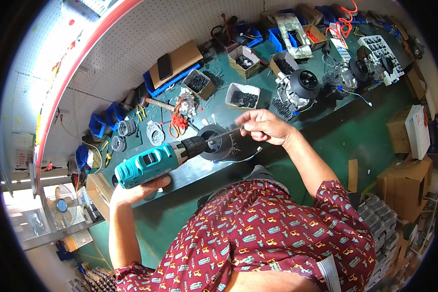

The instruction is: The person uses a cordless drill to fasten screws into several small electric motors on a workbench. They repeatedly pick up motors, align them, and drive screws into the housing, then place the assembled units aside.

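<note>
My left hand (140,191) is wrapped round a teal cordless drill (148,166), which lies level and points right. From its black chuck (193,145) a long thin bit (228,132) reaches toward my right hand (266,127). The thumb and fingers of that hand are pinched together at the bit's tip, slightly blurred; anything small between them is hidden. Beneath the bit, near the bench's front edge, sits a round black fan housing (214,153), partly covered by the drill. A blue and white wire (246,159) trails from it to the right.
Boxes of small black parts (243,96) stand behind my hands. Motor assemblies with black fan housings (304,84) line the bench to the right. Orange-handled scissors (178,125), a hammer (160,104) and grey rings (126,128) lie at left. Cardboard boxes (404,187) stand on the floor at right.
</note>
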A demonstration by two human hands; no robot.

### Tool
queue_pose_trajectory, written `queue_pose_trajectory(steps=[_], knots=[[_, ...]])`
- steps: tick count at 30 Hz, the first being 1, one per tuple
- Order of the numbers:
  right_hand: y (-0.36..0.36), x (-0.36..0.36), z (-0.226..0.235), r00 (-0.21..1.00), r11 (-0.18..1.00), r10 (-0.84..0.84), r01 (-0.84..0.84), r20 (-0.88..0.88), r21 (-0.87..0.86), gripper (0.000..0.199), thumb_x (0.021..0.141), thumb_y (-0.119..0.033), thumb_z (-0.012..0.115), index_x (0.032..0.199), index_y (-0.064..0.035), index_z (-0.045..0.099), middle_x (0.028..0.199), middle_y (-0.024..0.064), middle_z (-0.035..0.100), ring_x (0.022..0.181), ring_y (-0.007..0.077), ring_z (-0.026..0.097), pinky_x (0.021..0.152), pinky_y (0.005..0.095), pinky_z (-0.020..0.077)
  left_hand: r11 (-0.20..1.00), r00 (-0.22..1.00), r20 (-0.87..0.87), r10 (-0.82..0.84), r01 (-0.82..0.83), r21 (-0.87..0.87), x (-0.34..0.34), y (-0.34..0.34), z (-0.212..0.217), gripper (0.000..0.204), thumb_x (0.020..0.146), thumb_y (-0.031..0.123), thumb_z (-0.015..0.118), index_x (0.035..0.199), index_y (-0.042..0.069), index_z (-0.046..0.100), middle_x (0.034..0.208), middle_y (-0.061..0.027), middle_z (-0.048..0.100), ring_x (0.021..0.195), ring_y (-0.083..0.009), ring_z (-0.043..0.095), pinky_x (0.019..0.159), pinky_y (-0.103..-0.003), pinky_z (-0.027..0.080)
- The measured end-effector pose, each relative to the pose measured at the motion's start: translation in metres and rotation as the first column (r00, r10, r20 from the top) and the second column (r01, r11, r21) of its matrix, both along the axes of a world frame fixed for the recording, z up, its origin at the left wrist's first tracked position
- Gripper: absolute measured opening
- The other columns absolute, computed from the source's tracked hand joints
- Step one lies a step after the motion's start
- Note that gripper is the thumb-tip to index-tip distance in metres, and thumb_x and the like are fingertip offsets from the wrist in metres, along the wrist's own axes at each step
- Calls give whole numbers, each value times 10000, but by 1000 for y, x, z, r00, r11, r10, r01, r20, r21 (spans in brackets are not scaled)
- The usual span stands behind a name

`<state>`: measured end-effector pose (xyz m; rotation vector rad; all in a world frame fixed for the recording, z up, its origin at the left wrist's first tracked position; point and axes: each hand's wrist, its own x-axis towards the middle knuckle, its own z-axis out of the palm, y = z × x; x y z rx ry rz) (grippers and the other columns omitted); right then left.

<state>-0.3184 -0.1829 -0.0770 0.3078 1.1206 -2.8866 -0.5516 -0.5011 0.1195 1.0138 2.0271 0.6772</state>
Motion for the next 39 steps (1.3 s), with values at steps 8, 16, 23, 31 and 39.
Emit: queue_pose_trajectory(steps=[8,16,23,31,39], knots=[[0,-43,-37,997,950,-58,39,53,310,234,964,-120,661,1165,-2,683,930,45,726,569,41,458,484,201,334,997,996,-81,-28,23,-68,8,81,35,482,878,237,824,1291,53,655,1108,-86,742,990,-155,666,884,-340,547],[-8,-69,-86,995,753,-65,96,-71,651,299,914,-67,629,1187,-32,747,1102,87,738,997,163,668,884,291,522,967,952,-208,-225,192,-167,3,128,41,440,856,220,828,1244,73,682,1091,-92,729,980,-178,671,887,-356,550],[-13,-77,-97,993,754,-39,105,-115,648,392,862,-5,596,1230,-24,729,1199,124,728,1109,199,661,999,331,498,964,960,-162,-228,199,-178,1,141,38,411,866,141,804,1250,68,678,1122,-75,736,1007,-159,670,903,-352,557],[-18,-75,-86,999,761,-46,53,-27,646,450,818,-56,690,1267,-28,708,1209,123,725,1094,203,666,978,323,510,952,955,-144,-260,229,-201,-2,147,36,376,861,164,803,1207,65,693,1081,-85,747,969,-176,686,877,-351,562],[-34,-74,-125,983,529,-137,178,-123,830,572,703,-120,871,1241,-24,702,1207,184,721,1095,269,693,981,351,519,905,899,-211,-383,319,-282,-2,161,27,377,843,236,803,1177,90,706,992,-126,759,889,-258,714,831,-366,564]])
